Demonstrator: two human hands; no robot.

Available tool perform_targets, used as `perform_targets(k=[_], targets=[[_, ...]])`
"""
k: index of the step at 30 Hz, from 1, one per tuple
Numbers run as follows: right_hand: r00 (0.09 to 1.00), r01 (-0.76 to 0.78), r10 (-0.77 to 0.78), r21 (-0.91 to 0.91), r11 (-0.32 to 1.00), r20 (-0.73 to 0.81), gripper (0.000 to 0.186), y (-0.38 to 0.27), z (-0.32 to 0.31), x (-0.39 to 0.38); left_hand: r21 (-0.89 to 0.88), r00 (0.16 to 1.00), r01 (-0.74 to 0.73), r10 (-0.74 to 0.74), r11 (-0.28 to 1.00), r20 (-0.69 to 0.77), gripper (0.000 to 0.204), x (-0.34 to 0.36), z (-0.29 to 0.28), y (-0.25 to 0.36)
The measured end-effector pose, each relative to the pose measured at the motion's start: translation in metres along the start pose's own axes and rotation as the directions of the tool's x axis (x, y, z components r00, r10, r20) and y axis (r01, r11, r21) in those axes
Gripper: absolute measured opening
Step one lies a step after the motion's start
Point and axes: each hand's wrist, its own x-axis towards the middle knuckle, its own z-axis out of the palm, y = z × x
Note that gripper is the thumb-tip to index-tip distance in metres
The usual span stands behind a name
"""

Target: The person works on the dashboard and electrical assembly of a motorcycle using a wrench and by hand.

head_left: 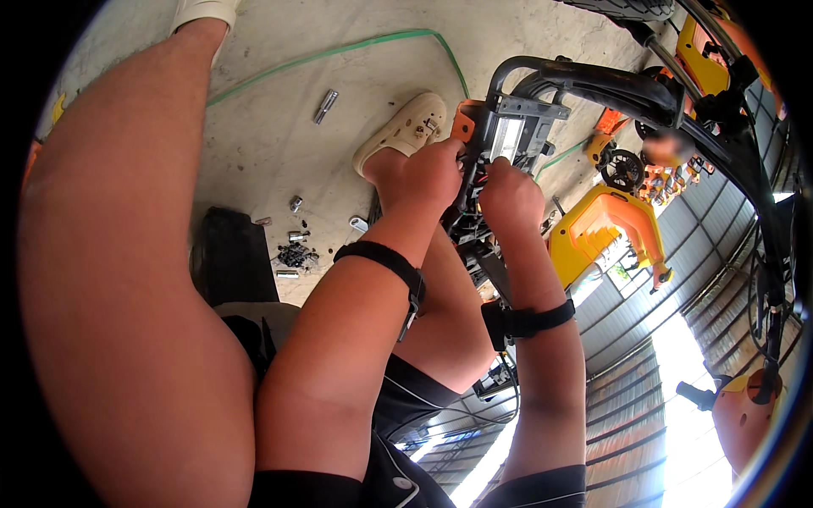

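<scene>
A motorbike's black tubular frame [593, 80] stands before me, partly stripped, with dark parts and wiring showing inside it. Over its near left side my left hand [430, 176] is closed, fingers curled beside a black rail and below an orange piece [465, 121]. Just to the right, my right hand [511, 200] makes a fist at the lower end of a bright silver plate [507, 139] set in a dark bracket [539, 123]. Whatever the fingertips of either hand pinch is hidden from view. Both wrists wear black straps.
On the concrete lie a metal socket [326, 107], a green hose [339, 49], and a pile of small dark bolts [295, 255] with more sockets around it. A black padded piece [227, 254] rests by my left leg. Yellow bodywork [576, 241] and other motorbikes stand at the right.
</scene>
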Motion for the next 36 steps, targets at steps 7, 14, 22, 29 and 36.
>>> perform_targets(k=[7, 14, 22, 29, 36], targets=[[1.000, 0.004, -0.004, 0.024, 1.000, -0.015, 0.016, 0.000, 0.000, -0.001, -0.041, 0.996, 0.025, -0.021, 0.999, 0.087, 0.020, 0.008, -0.002, -0.001], [1.000, 0.011, -0.011, 0.019, 1.000, -0.002, 0.014, 0.000, 0.000, -0.001, -0.055, 0.998, 0.011, -0.008, 0.998, 0.058, 0.018, 0.001, -0.003, 0.002], [0.999, 0.046, -0.046, -0.013, 0.999, -0.018, 0.013, 0.000, 0.000, 0.000, -0.009, 0.998, -0.033, 0.033, 0.999, 0.062, 0.019, 0.005, -0.007, 0.000], [0.983, 0.127, -0.127, -0.012, 0.992, -0.134, 0.009, 0.009, 0.010, -0.001, 0.128, 0.979, -0.082, 0.056, 0.988, 0.194, 0.018, 0.017, -0.035, 0.013], [0.960, 0.180, -0.179, -0.018, 0.984, -0.214, 0.002, 0.015, 0.021, 0.002, 0.648, 0.849, -0.472, 0.507, 0.598, 0.151, 0.012, 0.045, -0.042, 0.046]])
